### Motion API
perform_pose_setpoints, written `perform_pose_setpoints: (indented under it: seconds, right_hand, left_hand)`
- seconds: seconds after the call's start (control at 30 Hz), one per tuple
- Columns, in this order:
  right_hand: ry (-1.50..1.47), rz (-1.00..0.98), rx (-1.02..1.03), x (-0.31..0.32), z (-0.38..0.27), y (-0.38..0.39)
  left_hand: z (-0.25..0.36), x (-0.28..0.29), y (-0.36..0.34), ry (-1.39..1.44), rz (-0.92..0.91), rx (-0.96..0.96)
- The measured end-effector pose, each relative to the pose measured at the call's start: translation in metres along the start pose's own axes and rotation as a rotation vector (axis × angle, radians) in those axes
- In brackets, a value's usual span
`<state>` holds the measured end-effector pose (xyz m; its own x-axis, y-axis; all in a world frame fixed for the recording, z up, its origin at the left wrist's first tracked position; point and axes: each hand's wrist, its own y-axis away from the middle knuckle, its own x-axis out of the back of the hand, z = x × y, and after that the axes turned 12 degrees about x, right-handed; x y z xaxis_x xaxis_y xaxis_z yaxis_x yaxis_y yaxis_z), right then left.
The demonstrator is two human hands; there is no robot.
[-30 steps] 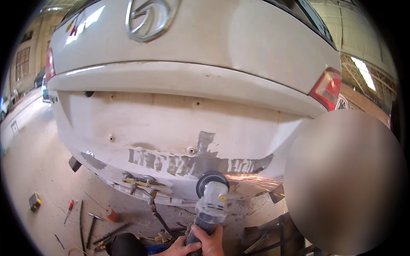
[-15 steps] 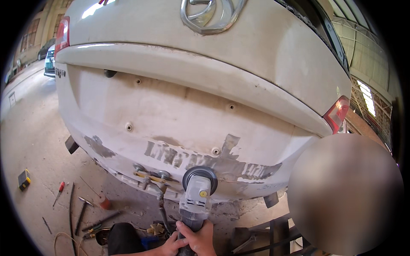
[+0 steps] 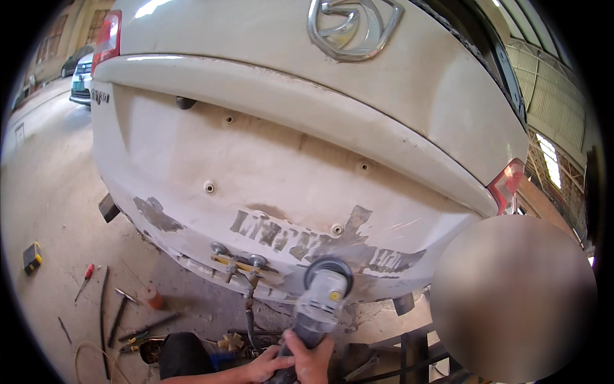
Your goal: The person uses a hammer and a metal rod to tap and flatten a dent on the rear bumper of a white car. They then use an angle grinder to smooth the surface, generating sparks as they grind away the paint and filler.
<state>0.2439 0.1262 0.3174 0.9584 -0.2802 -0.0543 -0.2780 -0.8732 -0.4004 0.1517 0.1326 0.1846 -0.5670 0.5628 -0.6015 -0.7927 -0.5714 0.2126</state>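
Both of my hands grip an angle grinder (image 3: 322,301) with a pale grey head and a dark body. My left hand (image 3: 272,365) wraps the rear of the body, and my right hand (image 3: 310,358) closes round it just ahead. The grinder's round dark disc (image 3: 328,274) is against the lower part of a white car's tailgate (image 3: 288,160). Thin sparks streak up and right from it. Around the disc, patches of bare grey metal (image 3: 307,246) show through the paint. Left of the disc, a metal clamp-like fitting (image 3: 243,262) is attached to the panel.
A hammer (image 3: 120,313), a red-handled screwdriver (image 3: 85,280), a black rod (image 3: 103,320) and a yellow-black box (image 3: 32,258) lie on the floor at left. Dark metal frames (image 3: 416,349) stand at lower right, beside a large blurred round patch. A parked car (image 3: 82,80) is far left.
The grinder and both hands have shifted right in view, the tool now tilted rightward. Sparks now show on the panel. The car appears shifted slightly right as well.
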Motion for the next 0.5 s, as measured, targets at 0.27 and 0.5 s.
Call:
perform_pose_setpoints:
  seconds: [0.27,0.5]
  right_hand:
    - [0.141,-0.114,-0.142,-0.006,-0.005,-0.008]
    - [0.125,-0.024,-0.145,0.008,-0.003,-0.005]
  left_hand:
    - [0.014,-0.019,0.01,0.072,0.229,-0.287]
    - [0.014,-0.017,0.003,-0.006,0.096,-0.074]
